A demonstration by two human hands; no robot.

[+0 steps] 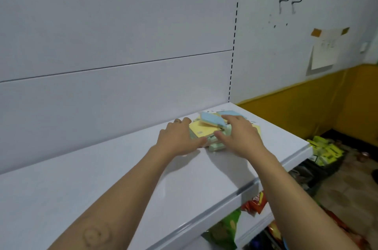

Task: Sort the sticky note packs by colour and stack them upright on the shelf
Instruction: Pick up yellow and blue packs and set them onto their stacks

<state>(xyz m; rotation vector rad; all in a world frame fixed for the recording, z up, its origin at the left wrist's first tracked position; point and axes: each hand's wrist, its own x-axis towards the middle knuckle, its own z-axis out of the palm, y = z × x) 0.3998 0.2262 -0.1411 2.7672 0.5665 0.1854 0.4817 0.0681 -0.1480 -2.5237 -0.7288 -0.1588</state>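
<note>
A loose pile of sticky note packs lies flat on the white shelf (102, 178) near its right end. A yellow pack (199, 129) sits on top at the left, a blue pack (210, 119) lies tilted over it, and green packs (216, 146) show at the bottom front. Another blue pack (231, 113) lies behind. My left hand (178, 137) wraps the pile's left side, thumb on the front edge. My right hand (238, 134) covers the pile's right side, fingers on the packs. Part of the pile is hidden under both hands.
The shelf's white back panel (112, 45) rises just behind the pile. The shelf's right edge (286, 131) is close to the pile. Snack bags (225, 231) sit on lower shelves, and a crate of yellow-green packets (325, 152) stands on the floor at right.
</note>
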